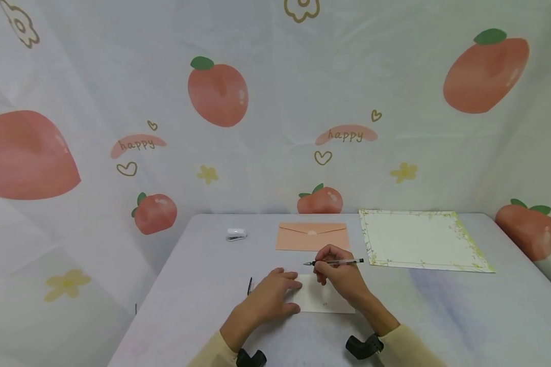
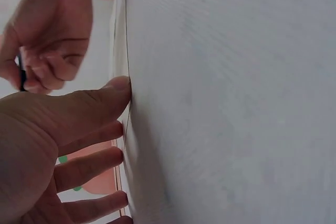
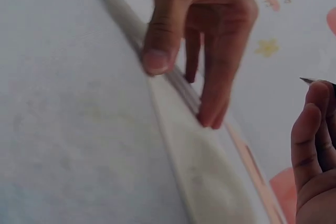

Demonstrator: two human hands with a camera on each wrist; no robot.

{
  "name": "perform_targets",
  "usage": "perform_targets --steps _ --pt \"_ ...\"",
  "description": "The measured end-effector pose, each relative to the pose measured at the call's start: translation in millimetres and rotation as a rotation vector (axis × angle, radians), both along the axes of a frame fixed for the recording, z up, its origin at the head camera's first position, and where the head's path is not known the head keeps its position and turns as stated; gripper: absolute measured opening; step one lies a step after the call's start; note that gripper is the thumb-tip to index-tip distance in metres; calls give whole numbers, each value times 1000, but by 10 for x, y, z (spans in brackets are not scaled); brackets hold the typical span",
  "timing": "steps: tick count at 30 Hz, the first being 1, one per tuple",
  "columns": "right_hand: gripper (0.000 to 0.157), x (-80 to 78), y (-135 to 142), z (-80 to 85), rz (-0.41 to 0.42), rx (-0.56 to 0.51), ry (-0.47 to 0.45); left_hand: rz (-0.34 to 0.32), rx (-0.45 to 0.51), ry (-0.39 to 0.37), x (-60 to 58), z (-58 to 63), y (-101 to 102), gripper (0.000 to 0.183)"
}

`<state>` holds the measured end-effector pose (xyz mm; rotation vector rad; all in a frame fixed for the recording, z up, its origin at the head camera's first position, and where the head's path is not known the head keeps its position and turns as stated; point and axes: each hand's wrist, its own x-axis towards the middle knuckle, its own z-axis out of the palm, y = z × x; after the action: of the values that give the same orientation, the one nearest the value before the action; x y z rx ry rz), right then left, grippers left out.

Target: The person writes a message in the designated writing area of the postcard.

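A small cream-white card (image 1: 326, 299) lies flat on the table between the two hands. My left hand (image 1: 271, 298) rests at its left side with the fingers spread; in the left wrist view its thumb (image 2: 113, 98) touches the card's near edge. Over the card's far right part, my right hand (image 1: 344, 278) holds a clear gel pen (image 1: 344, 262) between thumb and fingers. The pen lies nearly level, its tip (image 3: 305, 80) pointing left and apart from the card. Faint small marks show near the card's lower middle.
Beyond the hands lies a peach envelope (image 1: 298, 241), flap side up. At the far left sits a small white stapler (image 1: 236, 234). A large sheet with a floral border (image 1: 413, 239) covers the far right. A thin black item (image 1: 250, 285), partly hidden, is beside the left hand.
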<state>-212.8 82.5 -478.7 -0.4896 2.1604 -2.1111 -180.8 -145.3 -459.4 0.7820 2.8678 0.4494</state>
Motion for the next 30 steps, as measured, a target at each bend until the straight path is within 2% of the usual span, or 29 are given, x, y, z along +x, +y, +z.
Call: perform_targets --steps 6,12,18,20,23,25,27,30 --pt "7 -27 -80 -155 -8 85 -31 -35 -42 18 -22 -1 -33 50" --pt "4 -60 -106 -247 -9 142 -20 -34 -3 9 -27 20 -47 48" --pt "8 -49 -119 -274 -15 179 55 -48 24 27 -38 -6 -76 49" --pt "12 -39 -124 -279 -29 212 107 -79 23 73 -112 -189 -126 50" --pt "17 -30 -128 -281 -64 247 165 -85 23 81 -121 -213 -137 50" --pt "17 -29 -130 -277 -71 253 180 -81 10 82 -119 -214 -131 49" --pt "17 -30 -129 -272 -70 260 173 -55 3 51 -45 -50 -83 48" --pt "15 -33 -120 -266 -72 294 166 -39 -19 50 -29 -26 -55 48"
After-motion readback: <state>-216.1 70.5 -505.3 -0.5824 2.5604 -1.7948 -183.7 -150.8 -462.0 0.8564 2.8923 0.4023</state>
